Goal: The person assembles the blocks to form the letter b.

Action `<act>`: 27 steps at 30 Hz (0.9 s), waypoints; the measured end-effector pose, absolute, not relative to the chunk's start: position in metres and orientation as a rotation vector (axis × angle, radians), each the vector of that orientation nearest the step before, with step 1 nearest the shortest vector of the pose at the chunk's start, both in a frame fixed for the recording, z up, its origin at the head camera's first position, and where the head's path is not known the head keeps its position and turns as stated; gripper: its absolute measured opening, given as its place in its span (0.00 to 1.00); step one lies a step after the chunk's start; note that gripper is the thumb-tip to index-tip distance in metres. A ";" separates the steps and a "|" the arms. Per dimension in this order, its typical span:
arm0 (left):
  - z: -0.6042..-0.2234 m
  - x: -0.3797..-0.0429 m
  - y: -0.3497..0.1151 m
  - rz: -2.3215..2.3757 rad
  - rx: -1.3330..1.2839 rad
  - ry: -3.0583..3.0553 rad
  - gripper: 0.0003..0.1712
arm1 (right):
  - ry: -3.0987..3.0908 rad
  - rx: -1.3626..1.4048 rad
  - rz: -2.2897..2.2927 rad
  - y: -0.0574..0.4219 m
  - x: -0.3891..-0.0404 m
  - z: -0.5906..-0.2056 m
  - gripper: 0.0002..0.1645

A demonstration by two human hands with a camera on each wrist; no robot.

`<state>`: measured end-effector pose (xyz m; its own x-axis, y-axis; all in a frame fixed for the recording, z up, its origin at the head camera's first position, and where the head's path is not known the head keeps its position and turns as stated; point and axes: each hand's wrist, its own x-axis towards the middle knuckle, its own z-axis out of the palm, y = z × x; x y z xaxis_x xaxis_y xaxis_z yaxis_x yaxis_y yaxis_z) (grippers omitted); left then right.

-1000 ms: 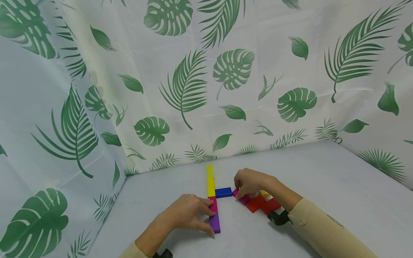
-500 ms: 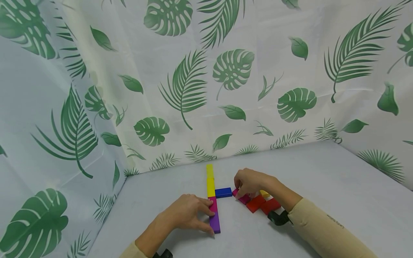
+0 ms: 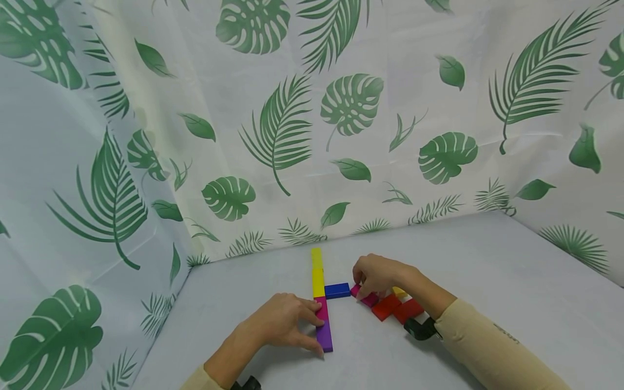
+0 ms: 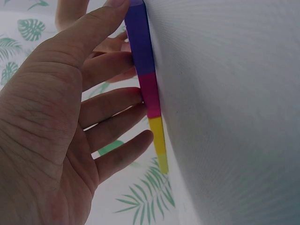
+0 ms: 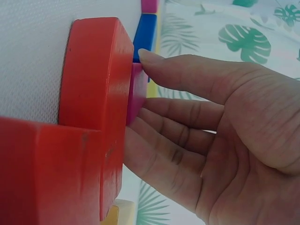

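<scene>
In the head view a straight row of blocks lies on the table: pale yellow, yellow, magenta and purple. My left hand rests along its left side, fingertips on the magenta and purple blocks, thumb at the purple block's near end. A blue block juts rightward from the row. At its right end sits a slanted magenta block, which my right hand pinches between thumb and fingers. Those fingers partly hide this block in the head view.
Two red blocks lie slanted just right of the pinched block, one against the other. Behind them a yellow block shows partly past the right wrist. A leaf-patterned white sheet rises at the table's back and sides.
</scene>
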<state>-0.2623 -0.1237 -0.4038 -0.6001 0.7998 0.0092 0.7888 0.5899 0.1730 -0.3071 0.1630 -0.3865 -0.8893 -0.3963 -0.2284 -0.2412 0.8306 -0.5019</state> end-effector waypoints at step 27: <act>-0.405 -0.264 -0.124 0.238 1.368 2.736 0.33 | 2.736 -0.718 -0.662 0.175 -0.309 -0.381 0.18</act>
<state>-0.2637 -0.1243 -0.4048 -0.6002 0.7998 0.0043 0.7885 0.5908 0.1708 -0.3095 0.1746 -0.3808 -0.8517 -0.5124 -0.1102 -0.4053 0.7772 -0.4813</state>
